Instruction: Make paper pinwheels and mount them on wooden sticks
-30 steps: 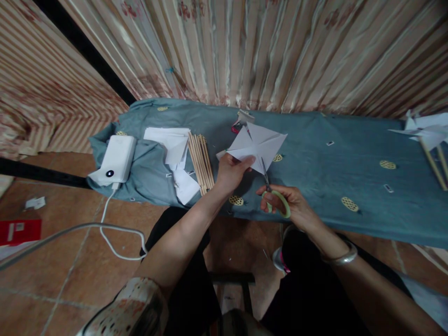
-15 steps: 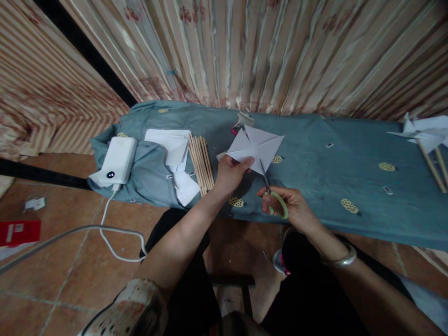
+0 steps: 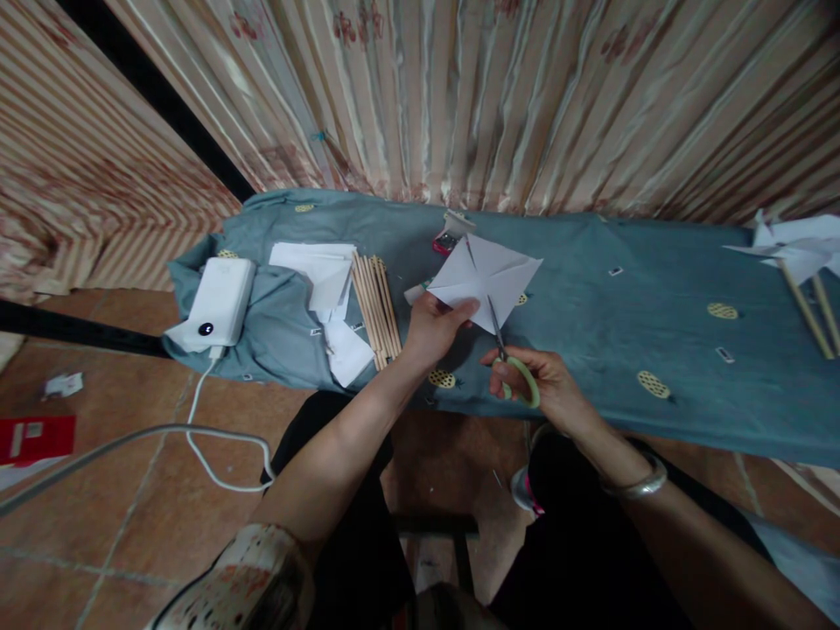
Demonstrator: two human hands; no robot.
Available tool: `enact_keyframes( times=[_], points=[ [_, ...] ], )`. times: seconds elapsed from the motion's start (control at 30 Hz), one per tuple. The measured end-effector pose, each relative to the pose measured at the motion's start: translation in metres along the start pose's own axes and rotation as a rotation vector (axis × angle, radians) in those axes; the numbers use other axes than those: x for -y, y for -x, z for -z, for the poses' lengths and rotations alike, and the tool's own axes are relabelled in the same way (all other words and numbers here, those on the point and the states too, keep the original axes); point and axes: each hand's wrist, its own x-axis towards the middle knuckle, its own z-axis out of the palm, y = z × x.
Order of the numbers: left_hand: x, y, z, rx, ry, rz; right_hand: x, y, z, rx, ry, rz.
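My left hand pinches a white square of paper by its near left edge, thumb on top. Slits run from the paper's corners toward its middle. My right hand is closed around the green handles of a pair of scissors. The blades lie at the paper's near corner, pointing toward its centre. Just beyond the paper sits a small object with a pink part, partly covered by the paper. Left of my left hand lies a bundle of thin wooden sticks.
White paper sheets and a loose paper piece lie left of the sticks. A white power bank with a cable rests at the left end of the blue-green cloth. Paper pinwheels on sticks lie far right.
The paper has shifted slightly right and turned a little in my left hand. The scissors stay at its near corner, with my right hand almost in the same place.
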Motion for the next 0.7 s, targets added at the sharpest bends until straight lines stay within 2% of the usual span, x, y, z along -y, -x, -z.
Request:
enact_keyframes(
  times=[0.7],
  points=[
    [0.0040, 0.0012, 0.0002, 0.021, -0.019, -0.010, -0.0011, -0.0012, -0.0006, -0.028, -0.020, -0.010]
  ],
)
